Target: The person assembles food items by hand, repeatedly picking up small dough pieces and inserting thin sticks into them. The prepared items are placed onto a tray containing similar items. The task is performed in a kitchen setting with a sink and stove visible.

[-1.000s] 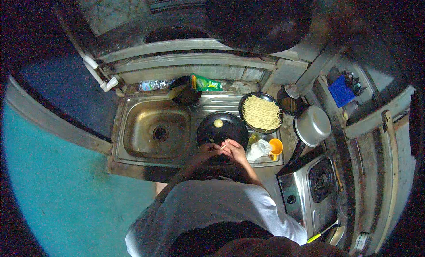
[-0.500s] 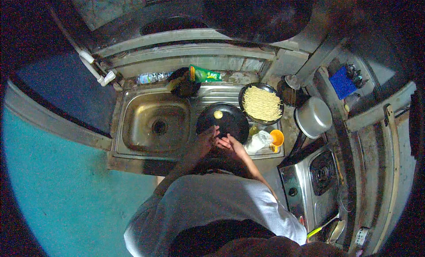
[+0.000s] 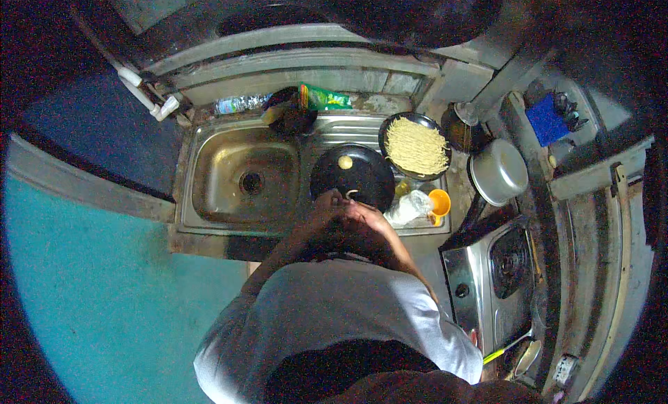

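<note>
My left hand (image 3: 330,208) and my right hand (image 3: 370,215) meet over the near edge of a round black pan (image 3: 372,178). Both have their fingers pressed together. A short pale strip of dough (image 3: 352,192) curls up out of the spot where the fingertips join; the rest of it is hidden by the hands. Farther back in the pan lies a small pale ball of dough (image 3: 345,162). To the right, many thin dough strips (image 3: 416,148) are heaped on a second dark round plate (image 3: 387,129).
A steel sink basin (image 3: 229,160) is at left. Right of the pan are a white plastic bag (image 3: 409,208) and an orange mug (image 3: 439,203). Beyond stand a metal pot (image 3: 502,171) and a gas stove (image 3: 480,279). A green packet (image 3: 325,98) lies behind.
My hands have come closer together, and the fingers have closed. A curled dough strip now shows above them. The whole view has shifted slightly.
</note>
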Demonstrator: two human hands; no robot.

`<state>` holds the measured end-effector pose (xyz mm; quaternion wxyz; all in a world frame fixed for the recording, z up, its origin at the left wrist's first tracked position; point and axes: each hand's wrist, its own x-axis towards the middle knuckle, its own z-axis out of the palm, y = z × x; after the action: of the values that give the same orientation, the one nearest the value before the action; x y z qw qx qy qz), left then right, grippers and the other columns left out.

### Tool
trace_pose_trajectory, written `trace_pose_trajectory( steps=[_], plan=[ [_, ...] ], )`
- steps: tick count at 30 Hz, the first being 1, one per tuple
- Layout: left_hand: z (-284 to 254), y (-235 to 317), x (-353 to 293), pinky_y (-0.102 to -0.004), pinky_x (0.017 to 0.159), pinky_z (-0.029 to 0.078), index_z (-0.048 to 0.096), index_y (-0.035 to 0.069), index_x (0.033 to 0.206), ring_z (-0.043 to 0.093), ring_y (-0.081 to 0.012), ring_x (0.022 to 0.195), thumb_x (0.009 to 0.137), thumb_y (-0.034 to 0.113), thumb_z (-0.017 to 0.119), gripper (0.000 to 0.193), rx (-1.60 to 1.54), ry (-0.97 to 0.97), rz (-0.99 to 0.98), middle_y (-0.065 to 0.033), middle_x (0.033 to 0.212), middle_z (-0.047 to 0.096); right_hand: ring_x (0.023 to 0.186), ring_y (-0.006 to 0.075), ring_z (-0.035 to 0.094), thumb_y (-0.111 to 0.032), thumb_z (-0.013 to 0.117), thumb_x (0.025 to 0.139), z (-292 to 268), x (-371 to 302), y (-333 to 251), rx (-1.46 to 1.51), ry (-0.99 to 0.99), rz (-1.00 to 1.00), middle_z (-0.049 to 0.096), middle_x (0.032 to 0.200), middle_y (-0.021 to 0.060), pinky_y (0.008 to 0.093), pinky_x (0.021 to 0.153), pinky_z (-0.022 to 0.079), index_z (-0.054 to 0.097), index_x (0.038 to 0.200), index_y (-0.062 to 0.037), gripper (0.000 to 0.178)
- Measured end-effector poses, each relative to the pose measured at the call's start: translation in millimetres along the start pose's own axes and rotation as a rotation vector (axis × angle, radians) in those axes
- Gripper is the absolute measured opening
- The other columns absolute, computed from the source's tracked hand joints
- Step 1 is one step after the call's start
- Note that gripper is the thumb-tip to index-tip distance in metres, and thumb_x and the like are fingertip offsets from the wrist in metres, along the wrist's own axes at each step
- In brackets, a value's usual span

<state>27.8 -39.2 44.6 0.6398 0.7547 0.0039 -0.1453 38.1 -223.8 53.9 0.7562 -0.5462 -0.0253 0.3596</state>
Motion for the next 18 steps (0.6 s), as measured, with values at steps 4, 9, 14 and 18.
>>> trace_pose_trajectory(
  steps=[4,9,14,18],
  plan=[
    [1,-16,8,-0.0279,0.064,0.047,0.054,0.005,0.088,0.057,-0.0132,0.071,0.074,0.028,0.071,0.031,-0.046,-0.059,-0.079,-0.0049,0.080,0.060,0.087,0.0124,0.059,-0.027,0.056,0.088,-14,4,18,0.259,0.048,-0.059,0.061,0.090,0.0030,0.0278,0.081,0.048,0.056,0.105,-0.0037,0.029],
    [-3,25,-10,-0.0274,0.062,0.048,0.060,0.003,0.086,0.060,-0.0123,0.068,0.081,0.026,0.064,0.023,-0.135,-0.309,-0.056,-0.0038,0.076,0.063,0.084,0.0155,0.062,-0.023,0.056,0.088,-15,-8,-1,0.497,0.033,0.027,0.063,0.096,0.0043,0.0316,0.075,0.052,0.058,0.102,-0.0074,0.021],
    [-8,5,-6,-0.0296,0.070,0.048,0.064,0.005,0.089,0.061,-0.0135,0.074,0.083,0.029,0.061,0.024,0.249,-0.291,0.095,-0.0040,0.082,0.066,0.088,0.0158,0.061,-0.020,0.056,0.088,0,-11,-14,0.501,0.159,0.083,0.061,0.105,0.0077,0.0313,0.078,0.052,0.056,0.106,-0.0054,0.023],
    [-3,15,-17,-0.0305,0.076,0.047,0.064,0.007,0.096,0.061,-0.0144,0.081,0.084,0.031,0.061,0.027,0.218,-0.089,0.028,-0.0041,0.087,0.066,0.091,0.0165,0.061,-0.013,0.056,0.087,8,-12,-17,0.297,0.079,-0.021,0.060,0.107,0.0099,0.0308,0.078,0.052,0.055,0.106,-0.0046,0.020]
  ],
)
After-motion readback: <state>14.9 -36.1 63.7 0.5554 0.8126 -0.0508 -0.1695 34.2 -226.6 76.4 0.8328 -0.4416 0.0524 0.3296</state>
